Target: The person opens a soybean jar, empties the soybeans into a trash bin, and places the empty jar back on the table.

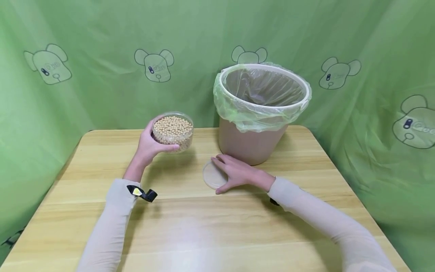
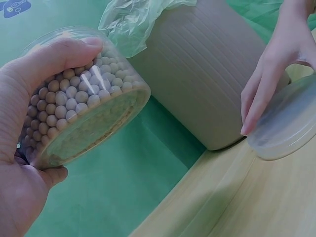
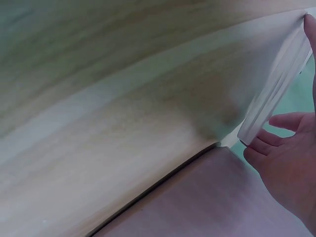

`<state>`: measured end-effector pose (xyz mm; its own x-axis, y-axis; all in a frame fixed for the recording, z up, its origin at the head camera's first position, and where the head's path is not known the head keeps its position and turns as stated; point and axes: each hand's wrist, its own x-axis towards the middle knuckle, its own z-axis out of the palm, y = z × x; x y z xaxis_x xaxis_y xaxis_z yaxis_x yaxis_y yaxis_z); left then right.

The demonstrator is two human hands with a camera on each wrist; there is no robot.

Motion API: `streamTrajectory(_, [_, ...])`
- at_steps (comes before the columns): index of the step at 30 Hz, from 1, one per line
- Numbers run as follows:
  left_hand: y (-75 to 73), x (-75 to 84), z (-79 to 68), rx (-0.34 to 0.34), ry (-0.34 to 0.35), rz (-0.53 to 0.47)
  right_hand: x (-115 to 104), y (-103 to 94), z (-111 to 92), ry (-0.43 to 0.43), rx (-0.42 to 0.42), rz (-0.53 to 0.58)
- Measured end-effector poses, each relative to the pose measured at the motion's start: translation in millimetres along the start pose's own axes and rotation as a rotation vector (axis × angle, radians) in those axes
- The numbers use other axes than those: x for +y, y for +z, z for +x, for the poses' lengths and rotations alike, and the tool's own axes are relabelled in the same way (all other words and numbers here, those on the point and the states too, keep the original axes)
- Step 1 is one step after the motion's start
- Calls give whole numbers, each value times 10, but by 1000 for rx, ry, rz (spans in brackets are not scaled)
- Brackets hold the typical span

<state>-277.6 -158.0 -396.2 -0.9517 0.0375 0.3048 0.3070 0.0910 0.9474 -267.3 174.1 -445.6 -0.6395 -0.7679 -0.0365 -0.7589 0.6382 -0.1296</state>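
My left hand [image 1: 149,145] grips a clear round plastic tub [image 2: 131,98] from its left side, thumb across the near wall. Small round beige balls [image 1: 173,126] fill the tub almost to its open rim. It is held above the table and tilts in the left wrist view. My right hand [image 1: 236,172] spans a translucent round lid [image 1: 211,175], fingers at the far edge and thumb at the near one. Seen almost edge-on in the right wrist view, the lid [image 3: 276,89] sits between thumb and fingers, close over the tabletop.
Behind the right hand stands a tall beige-grey bin [image 1: 251,141], lined with a thin pale green plastic bag [image 1: 234,109] folded over its rim. The wooden table [image 1: 190,223] has green cloth [image 1: 197,34] with printed bear heads hanging round it.
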Motion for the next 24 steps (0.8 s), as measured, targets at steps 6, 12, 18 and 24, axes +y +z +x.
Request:
streamTrajectory(6, [20,-24,-2,-9,3,2,2,39,23,9,-31,38])
streamTrajectory(12, [42,-26,9,-18,11,-8,6,58,35,19,-60,42])
streamTrajectory(18, [50,-26,15,-18,15,-17,15,63,30,20,-72,29])
streamTrajectory(24, [42,-11,27,-9,23,-27,20,48,42,7,-59,26])
